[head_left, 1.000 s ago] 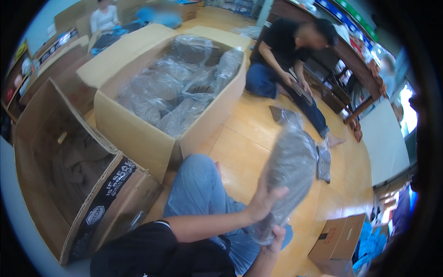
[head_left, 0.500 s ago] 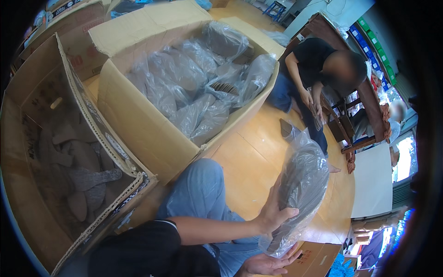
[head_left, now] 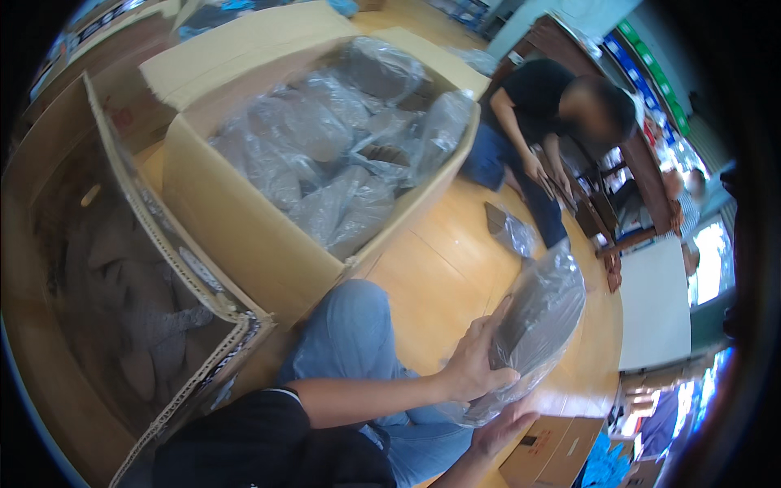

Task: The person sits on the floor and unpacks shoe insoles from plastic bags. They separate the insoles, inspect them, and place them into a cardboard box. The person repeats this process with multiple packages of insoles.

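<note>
A pair of brown-grey slippers, as far as the shape shows, is wrapped in a clear plastic bag [head_left: 537, 317] and held up at a slant. My left hand [head_left: 478, 358] is closed around its near side, thumb across the front. Under the bag's lower end is my right hand [head_left: 500, 427], its fingers stretched out along the plastic; part of them is hidden. Ahead stands a large open carton [head_left: 252, 195] full of similar bagged slippers [head_left: 309, 130]. Another open carton [head_left: 49, 390], at the left, holds loose grey-brown slippers [head_left: 159, 325] in shadow.
Across the floor a seated co-worker [head_left: 529, 98] handles a flat dark piece. One more bagged piece [head_left: 508, 228] lies on the wooden floor [head_left: 439, 276] near that person's leg. A brown wooden chair [head_left: 643, 195] lies tipped behind. A small carton [head_left: 553, 451] sits at lower right.
My right hand has moved up against the bag's lower end. The bag has tilted a little and its lower part has lifted. The co-worker's hands have shifted slightly.
</note>
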`<state>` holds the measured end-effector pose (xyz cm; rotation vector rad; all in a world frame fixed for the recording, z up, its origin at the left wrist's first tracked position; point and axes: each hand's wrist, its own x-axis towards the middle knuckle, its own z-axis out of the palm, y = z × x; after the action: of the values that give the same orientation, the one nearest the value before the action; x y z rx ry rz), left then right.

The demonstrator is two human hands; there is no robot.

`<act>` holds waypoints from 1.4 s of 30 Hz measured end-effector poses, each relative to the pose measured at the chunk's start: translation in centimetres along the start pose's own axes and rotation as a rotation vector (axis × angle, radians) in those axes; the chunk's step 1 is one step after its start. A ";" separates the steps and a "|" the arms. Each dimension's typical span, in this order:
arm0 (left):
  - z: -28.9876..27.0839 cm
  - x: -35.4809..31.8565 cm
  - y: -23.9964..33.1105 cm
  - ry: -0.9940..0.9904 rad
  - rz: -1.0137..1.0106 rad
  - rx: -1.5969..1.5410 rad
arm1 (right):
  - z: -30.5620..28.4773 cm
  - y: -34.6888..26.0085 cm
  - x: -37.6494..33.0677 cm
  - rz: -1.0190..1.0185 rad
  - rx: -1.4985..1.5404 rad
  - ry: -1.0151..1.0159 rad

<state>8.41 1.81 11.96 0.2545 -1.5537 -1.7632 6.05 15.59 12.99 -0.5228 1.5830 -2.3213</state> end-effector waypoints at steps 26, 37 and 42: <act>3.3 2.7 2.5 -0.413 -0.801 -1.112 | -0.9 1.3 -0.4 0.291 0.994 -0.417; -17.5 28.7 18.2 -0.123 -0.042 -0.116 | -11.0 10.4 0.1 0.571 0.470 -0.024; -24.7 23.0 11.2 0.131 -0.491 0.109 | -13.8 14.2 0.2 0.520 0.517 0.153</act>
<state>11.81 -31.56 23.70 0.8494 -1.5834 -1.9773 0.11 21.83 -4.83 0.1732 0.9464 -2.2497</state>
